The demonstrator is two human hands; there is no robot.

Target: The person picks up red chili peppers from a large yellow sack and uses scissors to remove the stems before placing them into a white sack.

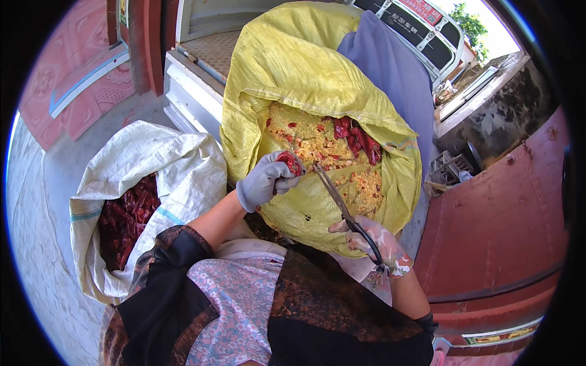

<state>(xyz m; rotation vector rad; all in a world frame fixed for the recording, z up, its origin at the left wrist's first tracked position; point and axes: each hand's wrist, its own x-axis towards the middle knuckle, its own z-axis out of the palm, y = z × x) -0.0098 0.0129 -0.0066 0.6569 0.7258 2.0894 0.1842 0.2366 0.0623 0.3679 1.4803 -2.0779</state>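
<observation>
My left hand (262,182), in a grey glove, is closed around a red dried chili pepper (289,163) over the mouth of a large yellow woven sack (293,58). My right hand (384,245), in a pale patterned glove, grips a pair of scissors (332,192) with dark handles. The blades point up and left, with their tips close beside the chili. Inside the yellow sack lie pale yellow chili seeds (299,131) with red bits, and several whole dark red chilies (356,139) rest on them towards the far right.
A white woven sack (183,168) holding many dark red dried chilies (129,210) stands at my left. Behind the yellow sack are a blue-grey cloth (390,61) and a white vehicle (192,85). To the right is a red metal panel (494,226), with a small rack (450,169) near its far end.
</observation>
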